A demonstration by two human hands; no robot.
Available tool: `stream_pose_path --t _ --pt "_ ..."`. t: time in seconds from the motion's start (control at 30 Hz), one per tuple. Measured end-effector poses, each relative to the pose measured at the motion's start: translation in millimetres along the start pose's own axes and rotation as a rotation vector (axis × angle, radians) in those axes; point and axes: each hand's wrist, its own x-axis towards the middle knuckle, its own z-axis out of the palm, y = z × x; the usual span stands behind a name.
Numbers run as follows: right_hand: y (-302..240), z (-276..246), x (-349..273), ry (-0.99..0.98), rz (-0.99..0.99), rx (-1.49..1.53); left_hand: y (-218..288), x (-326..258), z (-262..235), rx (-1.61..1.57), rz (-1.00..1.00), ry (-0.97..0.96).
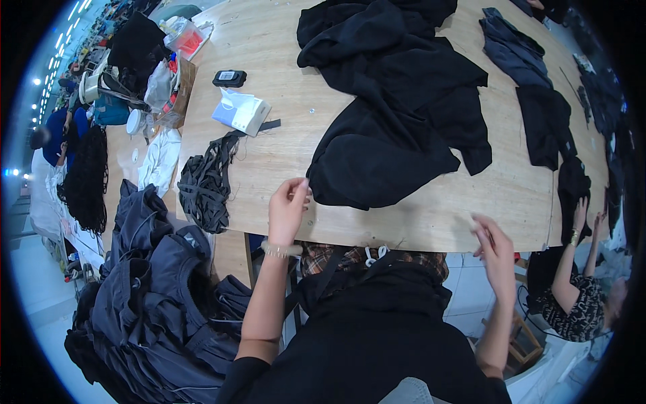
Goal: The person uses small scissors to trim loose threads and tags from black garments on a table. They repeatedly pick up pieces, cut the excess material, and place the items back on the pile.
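Loosely, a black garment (390, 135) is spread in folds across the middle of the wooden table (269, 209), its narrower end turned toward the near edge. The near left corner of the cloth is met by the fingertips of the left hand (289, 209); the fingers are curled close to the thumb, but whether fabric is pinched between them cannot be told. The right hand (496, 252) is held apart from the garment, to its near right, with bent fingers parted from the thumb and slightly blurred. A bracelet (279, 250) is worn on the left wrist.

To the left of the garment, a tangle of dark strips (207, 182) is heaped, with a white-and-blue tissue pack (241, 112) placed beyond it and a small black case (229, 79) set farther still. At the near left, dark grey garments (161, 283) are piled. On the right, more dark pieces (540, 128) are laid out, and a co-worker (575, 303) is seen at the table's edge.
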Motion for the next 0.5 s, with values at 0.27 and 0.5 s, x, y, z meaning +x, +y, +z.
stream_pose_path --t 0.27,0.5 --pt "-102.6 151.4 52.9 0.005 -0.698 0.09 32.6 -6.6 32.5 -0.889 0.009 -0.356" --pt "-65.6 130.2 36.1 -0.113 -0.766 0.236 58.4 -27.4 44.8 -0.936 -0.071 -0.533"
